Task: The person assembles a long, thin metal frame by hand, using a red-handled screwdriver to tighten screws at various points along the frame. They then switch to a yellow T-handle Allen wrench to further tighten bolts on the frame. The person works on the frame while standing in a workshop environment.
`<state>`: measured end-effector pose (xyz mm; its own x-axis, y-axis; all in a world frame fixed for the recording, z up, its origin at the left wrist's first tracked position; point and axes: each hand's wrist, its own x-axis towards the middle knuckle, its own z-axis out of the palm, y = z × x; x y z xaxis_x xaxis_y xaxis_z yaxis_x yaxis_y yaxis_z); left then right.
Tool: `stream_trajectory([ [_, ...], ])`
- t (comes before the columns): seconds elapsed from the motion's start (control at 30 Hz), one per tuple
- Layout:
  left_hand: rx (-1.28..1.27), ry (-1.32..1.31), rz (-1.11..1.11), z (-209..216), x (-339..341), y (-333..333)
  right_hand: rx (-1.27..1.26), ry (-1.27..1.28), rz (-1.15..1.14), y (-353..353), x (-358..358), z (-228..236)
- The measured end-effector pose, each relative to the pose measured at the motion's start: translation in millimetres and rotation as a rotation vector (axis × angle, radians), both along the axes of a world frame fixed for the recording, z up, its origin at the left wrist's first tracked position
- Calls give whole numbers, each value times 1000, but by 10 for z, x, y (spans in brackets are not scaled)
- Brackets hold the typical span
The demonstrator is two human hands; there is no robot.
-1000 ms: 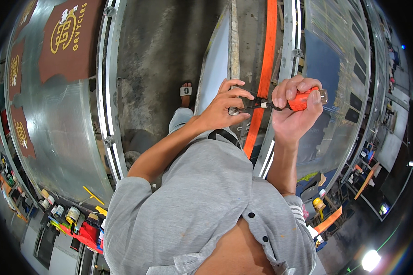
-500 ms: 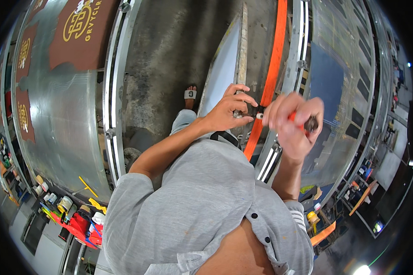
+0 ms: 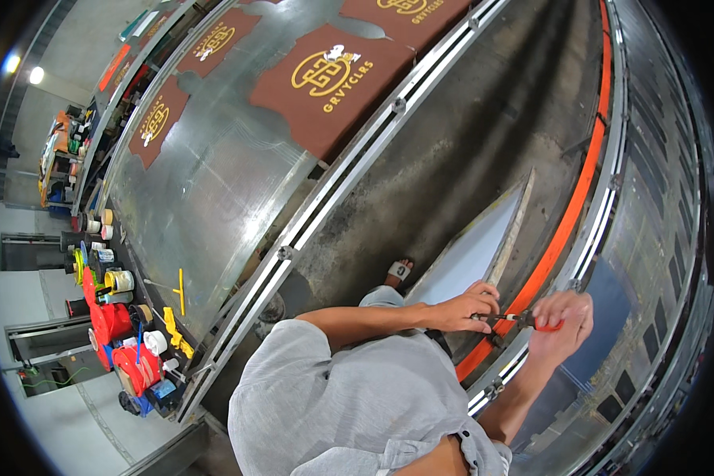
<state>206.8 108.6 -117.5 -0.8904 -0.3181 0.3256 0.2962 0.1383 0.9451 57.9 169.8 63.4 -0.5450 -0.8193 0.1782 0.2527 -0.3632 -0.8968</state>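
My right hand [image 3: 562, 321] is closed around the red handle of a screwdriver-like tool [image 3: 546, 325]. From its dark collar a thin shaft points left, toward my left hand [image 3: 466, 308]. The fingers of that hand are curled round a small dark metal fitting [image 3: 479, 316], partly hidden, by the near end of a framed panel [image 3: 472, 250]. This panel has a pale sheet inside a wooden edge and leans at a slant in the aisle. Just under the tool runs an orange strip [image 3: 516, 309] along the right-hand table.
A long metal table [image 3: 214, 214] on the left carries brown fabric pieces [image 3: 293, 119] with yellow prints. Its edge has a metal rail [image 3: 341, 190]. Paint tubs and red containers [image 3: 111, 321] crowd its near end. On the right table lies a dark blue panel [image 3: 603, 317].
My view has swung left, bringing more of the left table into sight. Both hands stay close together at the fitting; the right hand has turned, and the tool's shaft now shows more plainly.
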Motion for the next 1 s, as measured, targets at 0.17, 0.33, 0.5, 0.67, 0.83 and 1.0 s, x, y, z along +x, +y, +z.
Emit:
stream_trajectory([
  [0.17,-23,-95,-65,3,43,-18,-12,58,472,-62,-519,-120],
  [0.33,7,-88,-1,-69,112,-46,209,5,-231,-215,101,-61],
  [0.5,5,-130,-60,25,139,-94,-408,-175,889,-348,-403,-135],
  [0.67,-25,-121,-46,66,123,-154,362,110,-174,-455,58,59],
  [0.83,-54,-85,-58,20,130,-123,180,230,-160,-89,257,-170],
  [1.0,43,-182,-138,-40,76,-103,-58,-35,682,-358,-312,-203],
])
